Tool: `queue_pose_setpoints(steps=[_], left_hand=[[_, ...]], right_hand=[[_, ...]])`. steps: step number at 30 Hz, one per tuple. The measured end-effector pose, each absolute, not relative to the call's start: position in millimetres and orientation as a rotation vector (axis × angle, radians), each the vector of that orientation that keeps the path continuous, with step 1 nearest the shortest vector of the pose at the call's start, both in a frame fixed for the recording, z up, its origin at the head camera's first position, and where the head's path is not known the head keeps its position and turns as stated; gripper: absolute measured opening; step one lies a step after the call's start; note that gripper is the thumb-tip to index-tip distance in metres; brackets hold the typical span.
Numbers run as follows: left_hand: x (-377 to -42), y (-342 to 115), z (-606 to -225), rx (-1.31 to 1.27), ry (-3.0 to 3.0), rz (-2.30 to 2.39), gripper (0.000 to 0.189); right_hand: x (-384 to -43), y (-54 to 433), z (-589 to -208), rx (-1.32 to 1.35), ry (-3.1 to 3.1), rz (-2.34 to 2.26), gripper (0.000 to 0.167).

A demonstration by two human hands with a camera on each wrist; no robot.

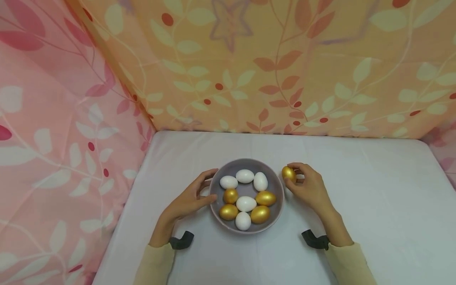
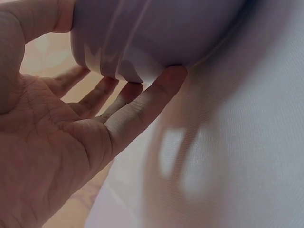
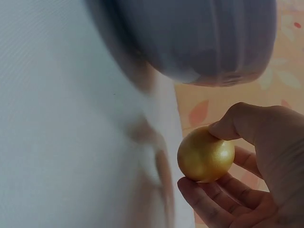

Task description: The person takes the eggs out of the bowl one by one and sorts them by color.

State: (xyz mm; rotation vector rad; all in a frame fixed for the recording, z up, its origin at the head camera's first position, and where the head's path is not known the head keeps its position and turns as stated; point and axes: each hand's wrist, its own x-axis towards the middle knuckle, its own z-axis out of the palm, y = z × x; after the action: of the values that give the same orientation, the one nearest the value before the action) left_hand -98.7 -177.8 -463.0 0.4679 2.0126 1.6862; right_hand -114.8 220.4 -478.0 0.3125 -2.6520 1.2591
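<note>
A round grey-purple bowl [image 1: 246,161] stands on the white-covered table, holding several white eggs [image 1: 245,176] and several golden eggs [image 1: 260,214]. At the bowl's left side my left hand [image 1: 192,198] holds it, the thumb at the rim and the fingers spread along the outer wall [image 2: 156,33]. To the right of the bowl, my right hand [image 1: 308,186] pinches another golden egg [image 3: 204,154] between thumb and fingertips. That egg is just outside the rim, raised off the table in the right wrist view.
A white cloth [image 1: 392,209] covers the table. Behind it hangs an orange leaf-patterned curtain [image 1: 228,79], and a pink one [image 1: 71,158] runs along the left. Dark wrist straps [image 1: 182,240] show at both wrists, below pale sleeves [image 1: 154,263].
</note>
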Motion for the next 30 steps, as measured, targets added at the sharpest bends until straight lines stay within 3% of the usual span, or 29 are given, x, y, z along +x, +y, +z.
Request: queue_pose_setpoints(steps=[30], left_hand=[[-98.4,-179.2,-461.9,0.486,1.989,1.703,0.077]], right_hand=[[-115.0,217.1,-487.3,0.318,-2.695,1.125,0.050]])
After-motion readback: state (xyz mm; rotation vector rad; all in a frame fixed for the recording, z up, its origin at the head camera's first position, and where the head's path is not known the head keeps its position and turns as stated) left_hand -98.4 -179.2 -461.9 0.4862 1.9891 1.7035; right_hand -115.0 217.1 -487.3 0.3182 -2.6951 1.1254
